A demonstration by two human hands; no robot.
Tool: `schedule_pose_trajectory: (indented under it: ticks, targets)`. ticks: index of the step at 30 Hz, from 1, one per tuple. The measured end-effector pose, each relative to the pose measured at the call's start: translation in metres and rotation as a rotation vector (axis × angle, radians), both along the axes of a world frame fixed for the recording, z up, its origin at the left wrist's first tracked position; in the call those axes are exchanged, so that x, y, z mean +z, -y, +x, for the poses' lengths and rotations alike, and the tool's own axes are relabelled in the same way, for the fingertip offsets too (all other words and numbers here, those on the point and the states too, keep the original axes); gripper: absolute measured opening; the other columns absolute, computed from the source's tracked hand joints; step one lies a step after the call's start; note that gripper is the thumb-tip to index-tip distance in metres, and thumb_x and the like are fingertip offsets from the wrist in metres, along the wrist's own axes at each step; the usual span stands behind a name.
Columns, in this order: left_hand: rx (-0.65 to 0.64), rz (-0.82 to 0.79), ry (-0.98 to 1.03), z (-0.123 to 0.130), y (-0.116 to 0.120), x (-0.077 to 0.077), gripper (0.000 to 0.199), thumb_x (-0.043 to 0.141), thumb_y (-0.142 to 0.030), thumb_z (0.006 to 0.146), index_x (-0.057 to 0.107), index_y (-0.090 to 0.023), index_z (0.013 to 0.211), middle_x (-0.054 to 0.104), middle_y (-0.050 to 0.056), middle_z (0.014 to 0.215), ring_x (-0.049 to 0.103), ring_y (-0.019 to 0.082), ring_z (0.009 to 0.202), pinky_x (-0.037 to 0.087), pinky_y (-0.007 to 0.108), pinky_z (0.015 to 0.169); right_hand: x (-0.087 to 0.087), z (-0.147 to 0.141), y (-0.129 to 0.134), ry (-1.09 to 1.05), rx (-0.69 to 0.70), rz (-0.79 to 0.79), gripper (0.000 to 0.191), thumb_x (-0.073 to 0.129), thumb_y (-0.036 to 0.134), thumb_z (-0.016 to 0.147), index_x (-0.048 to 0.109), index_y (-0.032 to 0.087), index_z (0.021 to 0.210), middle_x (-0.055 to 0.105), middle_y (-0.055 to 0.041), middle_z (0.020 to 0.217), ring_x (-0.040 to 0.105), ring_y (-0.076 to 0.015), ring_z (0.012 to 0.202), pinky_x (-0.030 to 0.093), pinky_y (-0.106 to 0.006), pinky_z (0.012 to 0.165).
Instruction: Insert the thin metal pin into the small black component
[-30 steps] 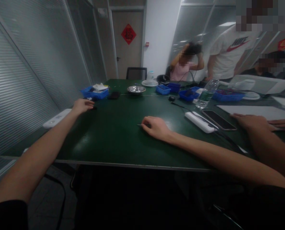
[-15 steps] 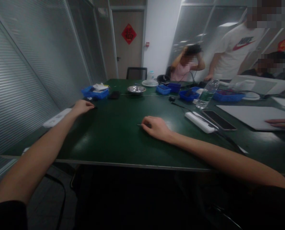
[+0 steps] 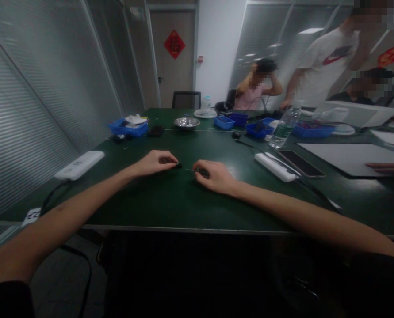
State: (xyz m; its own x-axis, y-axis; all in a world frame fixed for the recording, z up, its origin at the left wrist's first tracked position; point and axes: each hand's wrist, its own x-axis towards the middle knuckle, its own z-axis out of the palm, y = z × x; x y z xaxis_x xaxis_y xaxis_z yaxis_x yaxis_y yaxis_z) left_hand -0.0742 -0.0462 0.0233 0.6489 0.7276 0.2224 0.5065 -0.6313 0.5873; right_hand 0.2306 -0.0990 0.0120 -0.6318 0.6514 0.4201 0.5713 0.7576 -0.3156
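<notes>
Over the green table (image 3: 143, 207), my left hand (image 3: 153, 163) pinches a small black piece (image 3: 178, 165) between thumb and fingertips. The piece is too small to name. Just to its right, my right hand (image 3: 215, 176) is closed around a tool with a thin metal shaft (image 3: 189, 170). The shaft points left at the black piece, with a narrow gap between them. Most of the tool is hidden in my fingers, so its kind cannot be told.
A metal bowl (image 3: 186, 123) stands at the back, with a blue basket (image 3: 128, 128) to its left and a blue tray (image 3: 223, 123) to its right. Power strips (image 3: 80, 165) lie at both sides. A bottle (image 3: 284, 128), phone (image 3: 301, 163) and laptop (image 3: 352, 157) are on the right, near other people.
My left hand has come from the far left, by the blue basket, to the middle with the small black piece. My right hand has stayed nearly in place, holding the tool.
</notes>
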Motion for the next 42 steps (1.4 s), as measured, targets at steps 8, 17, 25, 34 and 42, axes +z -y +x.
schedule_pose_trajectory:
  ticks: [8,17,25,34,42]
  targets:
    - [-0.123,0.060,-0.039,0.020,0.017,-0.007,0.028,0.065,-0.036,0.096,0.074,-0.017,0.115,0.070,0.008,0.102,0.064,0.019,0.088,0.049,0.029,0.075,-0.005,0.002,-0.003,-0.019,0.089,0.072,0.022,0.062,0.026,0.095,0.063,0.019,0.116,0.071,-0.0065,0.109,0.066,-0.0194,0.093,0.048,-0.031,0.080]
    - [-0.134,0.050,-0.037,0.020,0.017,-0.009,0.027,0.063,-0.035,0.098,0.072,-0.017,0.116,0.070,0.007,0.101,0.060,0.017,0.081,0.045,0.027,0.069,-0.004,0.002,-0.001,0.050,0.067,0.095,0.020,0.063,0.025,0.094,0.065,0.020,0.113,0.068,-0.0055,0.105,0.064,-0.0193,0.091,0.046,-0.029,0.077]
    - [-0.182,-0.017,0.001,0.021,0.018,-0.010,0.031,0.060,-0.039,0.102,0.072,-0.019,0.122,0.071,0.009,0.114,0.065,0.020,0.096,0.048,0.030,0.078,-0.001,0.002,0.001,0.060,0.115,0.093,0.020,0.060,0.025,0.098,0.065,0.021,0.117,0.066,-0.0067,0.107,0.063,-0.0195,0.092,0.047,-0.030,0.077]
    - [-0.187,-0.100,0.056,0.023,0.017,-0.014,0.032,0.060,-0.041,0.102,0.073,-0.020,0.123,0.072,0.008,0.116,0.066,0.021,0.103,0.050,0.031,0.088,-0.001,0.003,0.001,0.074,0.166,0.081,0.021,0.058,0.025,0.100,0.064,0.020,0.120,0.065,-0.0073,0.108,0.062,-0.0190,0.091,0.047,-0.030,0.077]
    - [-0.159,0.005,0.074,0.026,0.021,-0.019,0.029,0.061,-0.037,0.102,0.073,-0.019,0.121,0.071,0.010,0.115,0.065,0.022,0.106,0.049,0.034,0.092,-0.004,0.004,-0.002,0.058,0.179,0.074,0.022,0.056,0.026,0.102,0.062,0.020,0.123,0.066,-0.0082,0.110,0.064,-0.0192,0.092,0.049,-0.030,0.079]
